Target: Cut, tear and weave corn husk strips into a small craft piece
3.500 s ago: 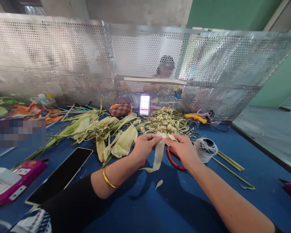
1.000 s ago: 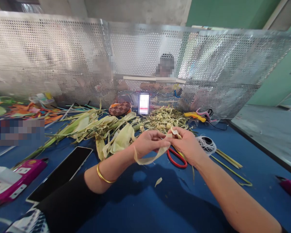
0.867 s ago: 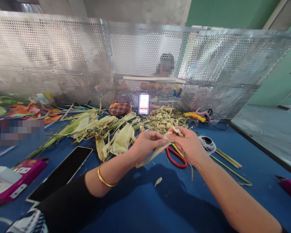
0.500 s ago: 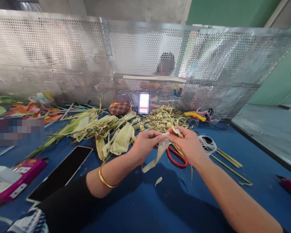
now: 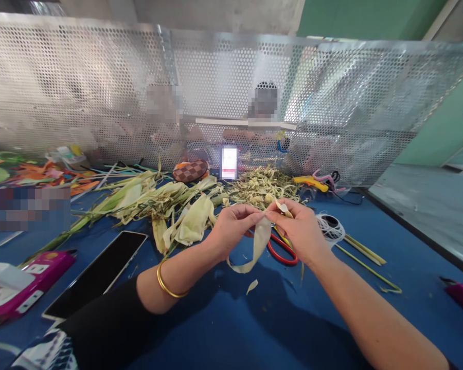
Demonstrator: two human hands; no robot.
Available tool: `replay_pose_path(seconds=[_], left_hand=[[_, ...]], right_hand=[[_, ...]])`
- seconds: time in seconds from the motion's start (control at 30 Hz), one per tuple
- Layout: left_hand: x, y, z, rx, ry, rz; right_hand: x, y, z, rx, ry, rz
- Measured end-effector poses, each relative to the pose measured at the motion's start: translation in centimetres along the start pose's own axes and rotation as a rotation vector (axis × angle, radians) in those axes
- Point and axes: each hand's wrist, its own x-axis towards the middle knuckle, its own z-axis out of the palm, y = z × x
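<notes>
A pale strip of corn husk (image 5: 260, 241) is pinched between the fingers of both hands, its long end curling down over the blue table. My left hand (image 5: 235, 228), with a gold bangle on the forearm, grips it from the left. My right hand (image 5: 295, 226) pinches the husk close beside the left fingertips, and a folded husk end pokes up between its fingers. Partly hidden under my hands lie red-handled scissors (image 5: 283, 254). Below the strip, a small husk scrap (image 5: 252, 287) rests on the table.
Corn husks (image 5: 195, 218) and a heap of shredded strips (image 5: 266, 187) lie ahead. A phone (image 5: 96, 275) and magenta power strip (image 5: 34, 288) are left; a white twine roll (image 5: 330, 228) and sticks (image 5: 364, 249) right. A perforated metal screen (image 5: 224, 77) stands behind, people beyond it.
The hanging end of the husk strip has curled round further into a loop. Both hands stay almost in place, fingertips shifting slightly.
</notes>
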Motion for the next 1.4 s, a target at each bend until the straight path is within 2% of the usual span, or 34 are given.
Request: replay_pose_path(seconds=[0.2,0.4,0.63,0.87,1.0,1.13,1.3,1.4], left_hand=[[-0.1,0.0,0.1,-0.066,-0.011,-0.040],[-0.2,-0.1,0.2,-0.121,-0.022,-0.053],[-0.2,-0.2,0.4,-0.094,0.003,-0.019],[-0.1,0.0,0.1,-0.061,-0.013,-0.065],[-0.1,0.0,0.2,-0.061,-0.014,-0.035],[-0.2,-0.1,0.4,-0.018,0.042,0.000],[-0.2,0.0,0.6,-0.045,0.069,-0.033],[-0.2,-0.1,0.5,-0.077,0.080,-0.066]], right_hand=[[0.1,0.4,0.2,0.071,-0.044,0.047],[0.0,0.5,0.5,0.034,-0.003,0.021],[-0.2,0.1,0.6,-0.102,0.056,-0.109],[-0.2,-0.1,0.3,-0.089,-0.019,-0.006],[-0.2,0.2,0.4,-0.141,0.011,-0.022],[-0.1,0.8,0.5,-0.315,0.024,-0.137],[-0.2,1.4,0.7,-0.551,0.033,-0.454],[-0.3,1.3,0.7,-0.586,0.010,-0.554]])
